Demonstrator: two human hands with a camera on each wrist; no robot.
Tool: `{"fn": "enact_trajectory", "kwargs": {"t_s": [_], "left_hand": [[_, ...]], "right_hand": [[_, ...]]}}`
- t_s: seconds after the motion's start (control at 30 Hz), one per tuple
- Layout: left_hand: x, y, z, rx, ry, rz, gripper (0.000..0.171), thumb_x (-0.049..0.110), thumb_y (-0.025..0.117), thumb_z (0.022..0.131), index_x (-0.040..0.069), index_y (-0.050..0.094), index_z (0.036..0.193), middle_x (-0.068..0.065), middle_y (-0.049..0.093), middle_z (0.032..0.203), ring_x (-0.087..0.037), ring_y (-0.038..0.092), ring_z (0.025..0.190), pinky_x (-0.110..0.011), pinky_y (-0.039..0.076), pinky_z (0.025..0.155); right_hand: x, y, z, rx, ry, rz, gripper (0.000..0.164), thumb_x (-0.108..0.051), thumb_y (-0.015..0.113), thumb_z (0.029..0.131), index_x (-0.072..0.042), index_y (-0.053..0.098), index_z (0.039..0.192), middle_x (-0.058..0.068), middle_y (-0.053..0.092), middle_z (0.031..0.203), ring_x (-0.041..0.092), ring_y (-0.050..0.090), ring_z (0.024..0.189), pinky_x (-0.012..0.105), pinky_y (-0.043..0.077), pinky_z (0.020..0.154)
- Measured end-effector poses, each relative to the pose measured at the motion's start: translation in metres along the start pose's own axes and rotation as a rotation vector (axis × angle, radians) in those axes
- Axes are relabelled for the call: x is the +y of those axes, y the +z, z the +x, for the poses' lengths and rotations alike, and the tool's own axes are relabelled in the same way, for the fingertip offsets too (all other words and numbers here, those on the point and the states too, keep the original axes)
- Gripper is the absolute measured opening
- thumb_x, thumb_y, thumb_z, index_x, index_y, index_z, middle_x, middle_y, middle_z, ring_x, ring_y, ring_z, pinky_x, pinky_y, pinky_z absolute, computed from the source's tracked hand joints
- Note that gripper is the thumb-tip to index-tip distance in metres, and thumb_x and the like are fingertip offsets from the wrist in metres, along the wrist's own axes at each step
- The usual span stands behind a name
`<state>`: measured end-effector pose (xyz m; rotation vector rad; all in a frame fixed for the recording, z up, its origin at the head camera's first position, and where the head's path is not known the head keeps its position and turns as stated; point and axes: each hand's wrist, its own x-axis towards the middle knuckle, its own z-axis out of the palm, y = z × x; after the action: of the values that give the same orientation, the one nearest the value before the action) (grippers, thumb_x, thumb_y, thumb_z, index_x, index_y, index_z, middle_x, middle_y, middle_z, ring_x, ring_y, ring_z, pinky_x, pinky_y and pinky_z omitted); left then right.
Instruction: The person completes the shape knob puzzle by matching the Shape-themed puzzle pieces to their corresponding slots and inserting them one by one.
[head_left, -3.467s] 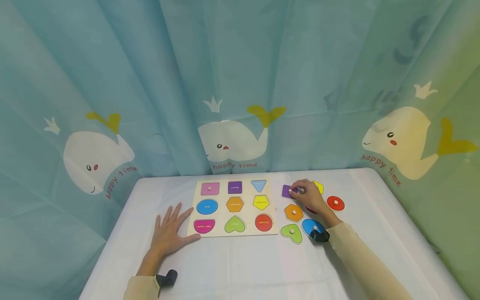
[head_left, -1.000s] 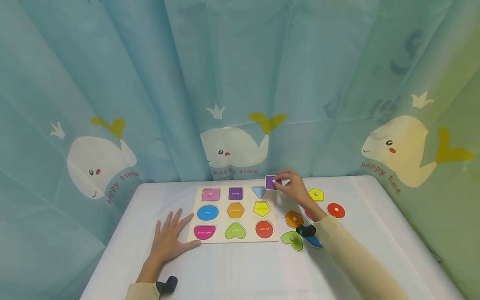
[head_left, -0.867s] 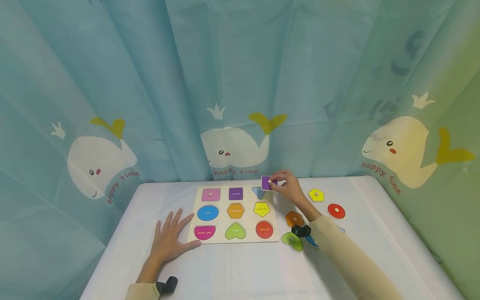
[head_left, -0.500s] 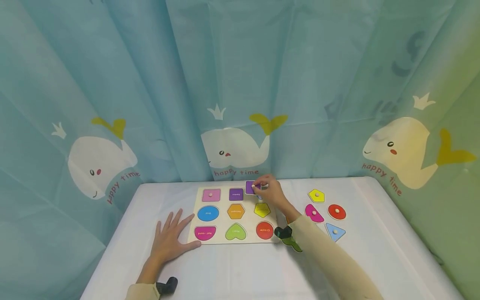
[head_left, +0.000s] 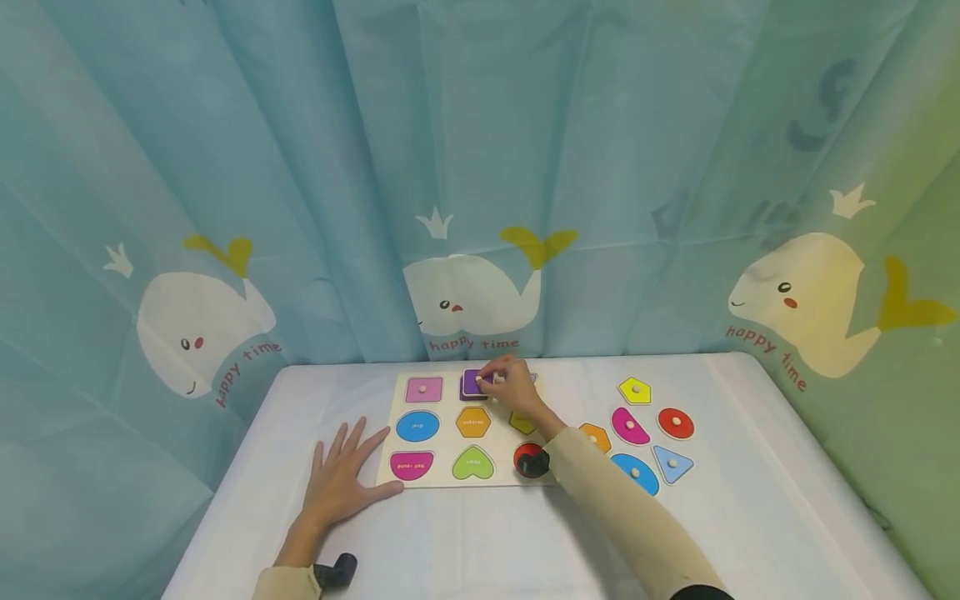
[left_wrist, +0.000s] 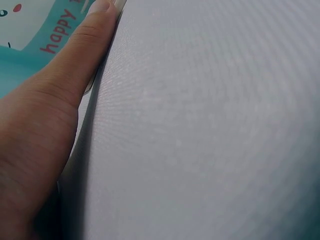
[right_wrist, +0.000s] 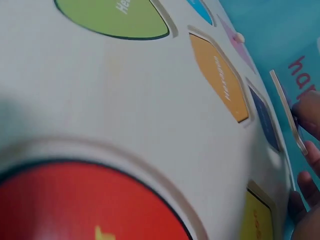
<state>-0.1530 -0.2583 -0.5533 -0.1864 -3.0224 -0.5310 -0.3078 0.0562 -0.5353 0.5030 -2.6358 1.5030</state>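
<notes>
My right hand (head_left: 517,387) pinches the small knob of a purple square puzzle piece (head_left: 472,382) over the back middle of the shape puzzle board (head_left: 442,481). In the right wrist view the purple piece (right_wrist: 287,112) shows edge-on, tilted and apart from the dark square recess (right_wrist: 265,119). My left hand (head_left: 341,479) lies flat with fingers spread at the board's left side, its thumb and index fingertip at the edge. The left wrist view shows its thumb (left_wrist: 75,60) along the board's edge. A pink rectangle piece (head_left: 415,390) with a knob sits in the board's back left recess.
Right of the board lie loose knobbed pieces: a yellow pentagon (head_left: 634,391), magenta half round (head_left: 628,427), red circle (head_left: 676,423), light blue triangle (head_left: 672,465), blue oval (head_left: 637,475) and orange hexagon (head_left: 597,437). A whale-print curtain (head_left: 480,167) hangs behind the white table (head_left: 450,542).
My right hand has picked up the purple square from the table on the right and carried it left, over the board's square recess. My left hand stays in place.
</notes>
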Motion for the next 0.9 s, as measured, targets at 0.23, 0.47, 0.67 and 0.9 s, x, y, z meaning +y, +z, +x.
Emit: {"fn": "enact_trajectory", "kwargs": {"t_s": [0.23, 0.47, 0.67, 0.9], "left_hand": [[0.002, -0.002, 0.000, -0.018, -0.007, -0.006, 0.099, 0.071, 0.076, 0.073, 0.023, 0.049, 0.155, -0.019, 0.029, 0.166, -0.049, 0.015, 0.153, -0.078, 0.005, 0.115], [0.001, -0.002, 0.001, -0.008, 0.000, 0.004, 0.098, 0.072, 0.076, 0.073, 0.024, 0.048, 0.155, -0.019, 0.029, 0.166, -0.049, 0.017, 0.152, -0.078, 0.006, 0.115], [0.000, -0.002, 0.001, -0.004, 0.009, -0.006, 0.098, 0.072, 0.075, 0.073, 0.024, 0.048, 0.154, -0.019, 0.029, 0.166, -0.049, 0.017, 0.152, -0.078, 0.006, 0.115], [-0.001, -0.002, 0.001, 0.017, 0.026, -0.006, 0.096, 0.072, 0.076, 0.073, 0.024, 0.050, 0.153, -0.019, 0.031, 0.165, -0.049, 0.019, 0.152, -0.078, 0.008, 0.115]], "right_hand": [[-0.001, 0.010, 0.001, 0.000, -0.001, -0.097, 0.006, -0.012, 0.079, 0.089, -0.007, 0.081, 0.092, 0.013, 0.067, 0.114, 0.034, 0.050, 0.112, 0.055, 0.038, 0.099], [0.002, 0.014, 0.004, -0.001, 0.010, -0.164, 0.008, -0.017, 0.080, 0.089, -0.010, 0.081, 0.092, 0.013, 0.067, 0.119, 0.036, 0.049, 0.116, 0.053, 0.039, 0.101], [0.002, 0.014, 0.004, -0.002, -0.008, -0.188, 0.008, -0.016, 0.081, 0.088, -0.009, 0.081, 0.091, 0.014, 0.067, 0.119, 0.038, 0.051, 0.116, 0.054, 0.039, 0.101], [-0.004, 0.013, 0.002, -0.024, 0.020, -0.202, 0.009, -0.018, 0.079, 0.090, -0.010, 0.081, 0.092, 0.015, 0.066, 0.121, 0.038, 0.050, 0.117, 0.055, 0.038, 0.102]]}}
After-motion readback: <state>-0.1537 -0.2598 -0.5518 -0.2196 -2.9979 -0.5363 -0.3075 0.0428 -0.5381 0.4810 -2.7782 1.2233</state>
